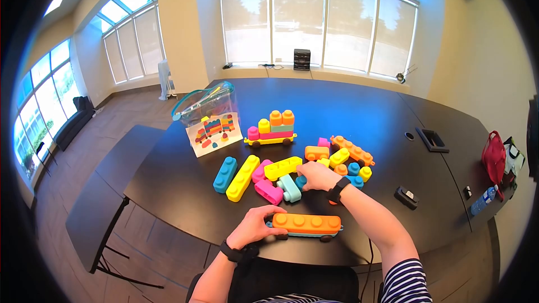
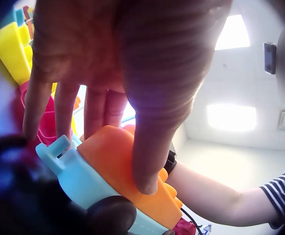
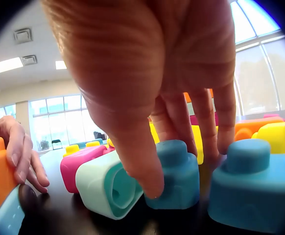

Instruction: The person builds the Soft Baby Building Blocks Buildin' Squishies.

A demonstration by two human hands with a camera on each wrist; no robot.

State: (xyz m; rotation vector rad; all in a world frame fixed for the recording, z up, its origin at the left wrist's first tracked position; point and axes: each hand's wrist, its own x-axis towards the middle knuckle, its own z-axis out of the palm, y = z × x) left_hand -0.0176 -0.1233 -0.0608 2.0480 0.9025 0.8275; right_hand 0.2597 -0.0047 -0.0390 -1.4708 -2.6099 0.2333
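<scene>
My left hand (image 1: 254, 228) grips the left end of a toy train car near the front table edge. That car is a long orange block (image 1: 306, 224) on a light-blue wheeled base (image 2: 86, 178); the thumb lies along the orange side, with the fingers around the far side. Farther out, my right hand (image 1: 321, 177) pinches a small one-stud blue block (image 3: 174, 181) between thumb and fingers, low at the tabletop. Just left of that block lies a mint block (image 3: 106, 183) on its side, hollow end showing. A larger blue block (image 3: 255, 186) sits to its right.
Yellow (image 1: 243, 178), pink (image 1: 269, 192) and orange blocks (image 1: 317, 153) lie scattered around my right hand. Behind them stand a built toy car on a yellow base (image 1: 270, 141) and a clear bag with a picture card (image 1: 214, 133). A black device (image 1: 406, 197) lies at right.
</scene>
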